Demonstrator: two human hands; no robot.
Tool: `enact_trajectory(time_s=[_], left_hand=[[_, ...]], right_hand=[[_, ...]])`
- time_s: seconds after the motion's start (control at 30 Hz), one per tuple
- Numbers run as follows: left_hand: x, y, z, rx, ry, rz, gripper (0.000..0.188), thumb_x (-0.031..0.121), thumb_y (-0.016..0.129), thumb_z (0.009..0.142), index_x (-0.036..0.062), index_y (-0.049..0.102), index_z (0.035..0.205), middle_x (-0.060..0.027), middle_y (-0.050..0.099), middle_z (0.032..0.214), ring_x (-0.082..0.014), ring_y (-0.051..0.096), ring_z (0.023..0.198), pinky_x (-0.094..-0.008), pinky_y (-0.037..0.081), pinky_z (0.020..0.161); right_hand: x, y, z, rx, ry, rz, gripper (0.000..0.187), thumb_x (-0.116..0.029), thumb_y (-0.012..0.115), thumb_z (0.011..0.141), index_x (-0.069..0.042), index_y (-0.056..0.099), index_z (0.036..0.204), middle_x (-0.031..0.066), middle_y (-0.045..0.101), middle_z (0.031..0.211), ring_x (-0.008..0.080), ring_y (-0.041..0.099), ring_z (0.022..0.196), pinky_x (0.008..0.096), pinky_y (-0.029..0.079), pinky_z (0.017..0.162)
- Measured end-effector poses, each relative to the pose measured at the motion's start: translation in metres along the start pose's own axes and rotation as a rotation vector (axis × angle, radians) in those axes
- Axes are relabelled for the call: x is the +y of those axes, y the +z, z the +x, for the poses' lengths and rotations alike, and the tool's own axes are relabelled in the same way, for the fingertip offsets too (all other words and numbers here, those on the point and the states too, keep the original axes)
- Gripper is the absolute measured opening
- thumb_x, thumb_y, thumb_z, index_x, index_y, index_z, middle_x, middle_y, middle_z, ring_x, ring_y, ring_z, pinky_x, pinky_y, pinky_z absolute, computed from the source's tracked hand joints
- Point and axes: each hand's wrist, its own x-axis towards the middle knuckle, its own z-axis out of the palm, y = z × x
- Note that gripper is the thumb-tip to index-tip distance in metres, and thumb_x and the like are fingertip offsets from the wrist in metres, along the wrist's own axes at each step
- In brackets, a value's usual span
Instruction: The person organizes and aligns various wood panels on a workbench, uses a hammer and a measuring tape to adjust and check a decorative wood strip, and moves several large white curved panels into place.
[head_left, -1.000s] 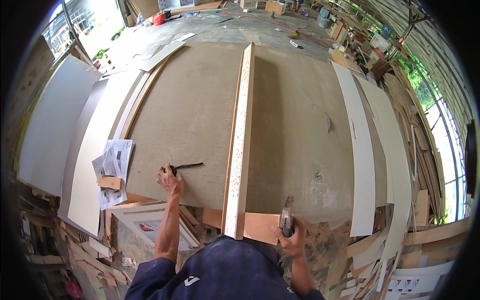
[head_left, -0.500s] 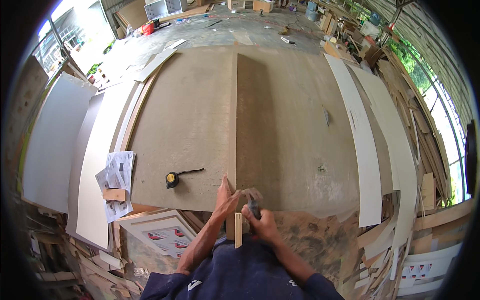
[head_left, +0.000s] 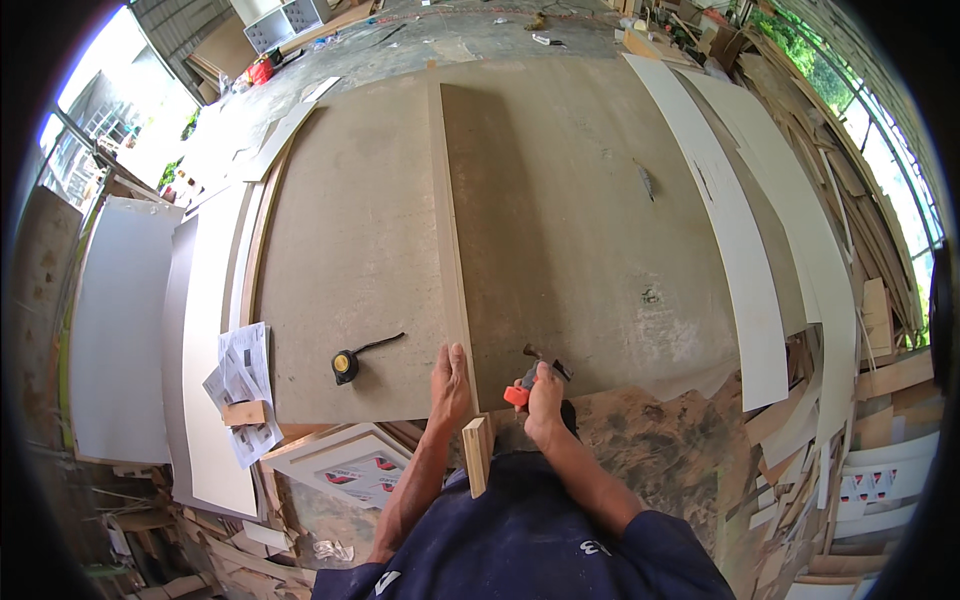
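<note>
A long, narrow brown board (head_left: 446,220) runs away from me over a wide brown sheet (head_left: 350,220), casting a shadow to its right. My left hand (head_left: 450,388) lies along its left side near the close end, fingers stretched out. At that end, close to my body, is a pale wood piece (head_left: 477,455). To the right of the board, my right hand (head_left: 545,400) is closed round a small hand tool (head_left: 527,378) with a grey body, dark metal parts and an orange-red end. The fingers cover part of it, so its exact kind cannot be made out.
A black-and-yellow tape measure (head_left: 345,366) lies on the sheet at left. Printed papers (head_left: 242,385) with a small wood block (head_left: 244,413) are beyond it. White panels (head_left: 735,250) flank the sheet. Scrap wood (head_left: 885,340) is piled at right.
My right hand has moved right, away from the board's near end, and turned the tool so its orange-red end shows. My left hand stays beside the board. The whole view has shifted slightly.
</note>
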Motion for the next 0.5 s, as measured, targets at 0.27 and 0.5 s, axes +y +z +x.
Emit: enact_trajectory(time_s=[0.27, 0.5], left_hand=[[-0.010, -0.003, 0.003, -0.003, -0.022, 0.078, 0.048, 0.044, 0.035, 0.100, -0.0022, 0.049, 0.094, -0.0137, 0.049, 0.080, -0.0213, 0.045, 0.075, -0.0374, 0.040, 0.071], [-0.020, 0.006, 0.008, 0.014, 0.000, 0.037, 0.050, 0.043, 0.034, 0.101, -0.0036, 0.049, 0.090, -0.0154, 0.047, 0.081, -0.0263, 0.044, 0.076, -0.0374, 0.039, 0.075]], right_hand=[[-0.006, 0.053, 0.021, -0.217, 0.024, 0.006, 0.023, -0.032, 0.050, 0.093, -0.012, 0.050, 0.081, 0.0051, 0.057, 0.064, 0.0139, 0.055, 0.046, 0.0266, 0.035, 0.031], [0.035, 0.019, 0.031, 0.038, -0.082, -0.110, 0.025, -0.033, 0.051, 0.092, -0.011, 0.048, 0.079, 0.0034, 0.053, 0.061, 0.0132, 0.048, 0.043, 0.0277, 0.034, 0.032]])
